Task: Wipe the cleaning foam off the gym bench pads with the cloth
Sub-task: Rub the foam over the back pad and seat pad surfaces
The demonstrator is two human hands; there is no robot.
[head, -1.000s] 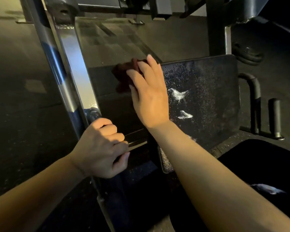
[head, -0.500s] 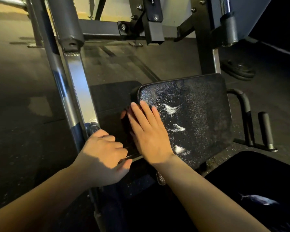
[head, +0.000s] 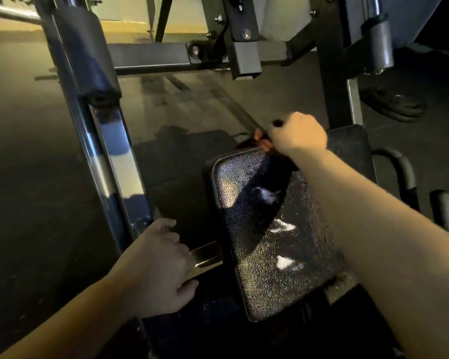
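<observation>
A black textured bench pad [head: 306,255] fills the centre right, wet and shiny, with three white foam streaks [head: 283,226] down its middle. My right hand [head: 297,134] is curled into a fist at the pad's far edge and grips a dark red cloth [head: 263,143], which hangs down over the top of the pad. Only a small reddish part of the cloth shows beside the fist; the rest is in shadow. My left hand [head: 158,270] curls around a chrome bar [head: 205,253] to the left of the pad.
A chrome and grey upright post [head: 109,161] rises at the left. Black machine frame and brackets [head: 244,47] cross the top. Two black handles [head: 405,174] stand right of the pad, with weight plates [head: 394,104] on the dark floor behind.
My right hand was lying flat on the pad's left side; it has moved to the far top edge and closed into a fist on the cloth. The left hand stays put.
</observation>
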